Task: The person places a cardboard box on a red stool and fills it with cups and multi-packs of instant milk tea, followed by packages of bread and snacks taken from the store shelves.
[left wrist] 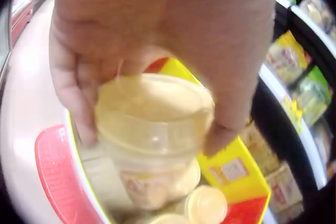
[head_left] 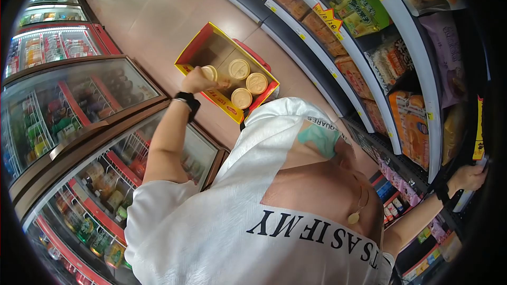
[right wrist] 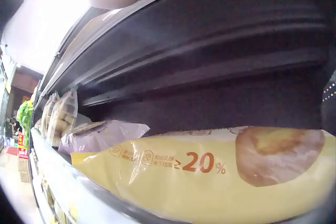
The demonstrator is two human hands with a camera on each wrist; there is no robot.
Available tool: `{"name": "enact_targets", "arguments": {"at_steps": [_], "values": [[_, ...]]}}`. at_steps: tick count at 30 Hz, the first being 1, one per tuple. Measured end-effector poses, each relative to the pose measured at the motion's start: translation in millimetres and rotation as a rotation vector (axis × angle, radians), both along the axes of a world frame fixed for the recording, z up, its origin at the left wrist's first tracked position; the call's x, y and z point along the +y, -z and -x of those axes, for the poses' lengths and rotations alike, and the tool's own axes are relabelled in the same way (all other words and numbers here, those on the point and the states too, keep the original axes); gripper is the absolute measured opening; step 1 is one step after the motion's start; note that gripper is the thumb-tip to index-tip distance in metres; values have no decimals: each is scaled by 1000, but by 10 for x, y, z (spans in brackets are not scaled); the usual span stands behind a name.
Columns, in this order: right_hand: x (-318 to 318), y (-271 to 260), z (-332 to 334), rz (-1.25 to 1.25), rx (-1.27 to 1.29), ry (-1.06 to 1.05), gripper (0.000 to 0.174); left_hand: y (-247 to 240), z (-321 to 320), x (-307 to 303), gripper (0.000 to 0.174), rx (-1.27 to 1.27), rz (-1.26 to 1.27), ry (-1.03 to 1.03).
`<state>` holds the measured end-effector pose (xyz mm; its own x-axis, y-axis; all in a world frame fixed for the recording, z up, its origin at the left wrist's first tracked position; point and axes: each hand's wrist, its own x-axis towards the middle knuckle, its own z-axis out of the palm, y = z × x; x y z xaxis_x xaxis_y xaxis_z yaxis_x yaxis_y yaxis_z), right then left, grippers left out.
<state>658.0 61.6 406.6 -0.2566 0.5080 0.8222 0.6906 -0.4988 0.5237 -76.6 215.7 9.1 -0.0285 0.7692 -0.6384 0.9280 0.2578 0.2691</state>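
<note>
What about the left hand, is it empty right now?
No, the left wrist view shows the left hand gripping a pale-lidded cup.

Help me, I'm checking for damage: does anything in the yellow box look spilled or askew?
Nothing stands out: three tubs in the box look upright and lidded, no spill shows, and the tub in the left hand looks whole.

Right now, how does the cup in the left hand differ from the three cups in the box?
The left hand grips the held cup; no hand touches the three cups. The held cup is partly covered in the head view; the three cups show whole lids. All have round, pale lids.
</note>
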Motion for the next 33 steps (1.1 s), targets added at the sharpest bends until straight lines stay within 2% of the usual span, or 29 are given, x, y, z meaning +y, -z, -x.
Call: {"name": "enact_targets", "arguments": {"at_steps": [1,2,3,4,5,6,7,9,10,11,13,14,15,16,18,19,21,22,25,27,28,30,31,33], "values": [[-15,-2,-20,13,42,-11,41,-27,164,76,77,-236,98,-18],[-21,6,-24,10,45,-20,41,-44,270,84,74,-323,233,-140],[-37,17,-15,5,196,-171,39,-334,265,125,71,-411,366,-261],[-46,29,11,-3,347,-321,37,-447,262,113,71,-408,358,-266],[-56,15,55,-10,351,-328,37,-539,250,92,66,-553,446,-349],[-60,-24,167,-36,410,-502,33,-635,225,72,61,-698,532,-430],[-59,-44,286,-63,465,-678,30,-762,136,48,61,-697,522,-430],[-71,-9,525,-42,456,-715,30,-947,-128,-2,54,-952,491,-474],[-91,12,689,-11,447,-745,29,-937,-203,22,49,-1015,530,-419],[-39,64,961,13,567,-727,26,-940,-275,59,49,-1017,525,-415],[163,299,1627,78,823,-660,24,-980,-441,128,50,-1075,610,-274],[312,485,1961,126,1023,-799,26,-1089,-574,153,49,-1047,590,-255],[349,598,2059,283,1122,-680,27,-1208,-696,191,49,-1050,583,-247],[436,784,2170,408,1156,-761,27,-1324,-806,225,49,-1046,581,-200],[602,938,2572,699,1285,-665,29,-1340,-953,289,49,-1051,590,-136],[705,1026,2745,820,1389,-714,30,-1359,-1023,325,49,-1053,583,-131],[833,1160,3023,1102,1242,-740,35,-1430,-1168,376,48,-1107,597,-45],[869,1238,3150,1210,1360,-755,40,-1525,-1230,386,47,-1069,577,-37],[963,1474,3378,1412,1282,-758,53,-1737,-1409,386,50,-1053,651,-61],[1037,1427,3518,1659,1348,-484,63,-1649,-1510,421,57,-1026,592,16],[1069,1444,3527,1658,1345,-483,63,-1623,-1562,425,56,-1076,556,23],[1104,1550,3528,1753,1709,-466,67,-1716,-1669,398,56,-1120,541,42],[1096,1657,3518,1753,1705,-465,67,-1737,-1707,398,56,-1123,539,42],[1076,1865,3494,1644,2133,-651,64,-1752,-1765,413,62,-976,513,130]]}}
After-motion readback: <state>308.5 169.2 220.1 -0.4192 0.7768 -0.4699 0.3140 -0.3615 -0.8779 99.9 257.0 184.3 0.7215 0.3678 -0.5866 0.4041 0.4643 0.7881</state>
